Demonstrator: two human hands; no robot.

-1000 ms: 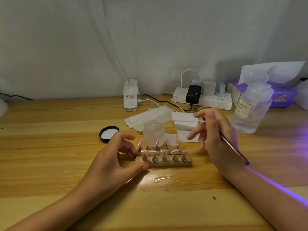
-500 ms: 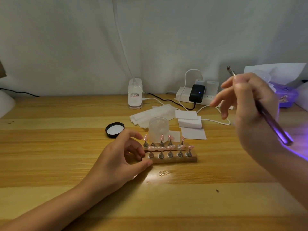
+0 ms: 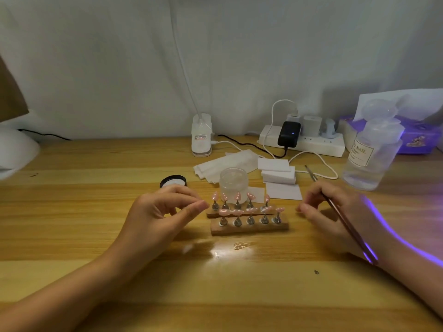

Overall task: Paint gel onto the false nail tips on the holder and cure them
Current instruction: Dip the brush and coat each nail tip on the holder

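Observation:
Two wooden holder strips [image 3: 249, 229] lie mid-table, carrying several pink false nail tips [image 3: 250, 195] on small metal stands. A frosted gel jar [image 3: 233, 184] stands open just behind them. My left hand [image 3: 163, 212] hovers at the holder's left end with thumb and forefinger curled toward each other, a small gap from the wood. My right hand [image 3: 335, 212] rests right of the holder and grips a thin brush [image 3: 345, 222], whose tip points away toward the back. Purple light falls across my right forearm.
A black jar lid [image 3: 173, 181] lies behind my left hand. Wipes [image 3: 227, 162] and white pads [image 3: 275, 171] sit behind the jar. Further back are a white clip lamp base [image 3: 201, 136], a power strip [image 3: 302, 142], a clear bottle [image 3: 371, 159] and a tissue box [image 3: 417, 137]. A gel smear [image 3: 242, 245] marks the wood.
My right hand has dropped from high on the right to the table beside the holder, still gripping the brush. My left hand has come off the holder's end.

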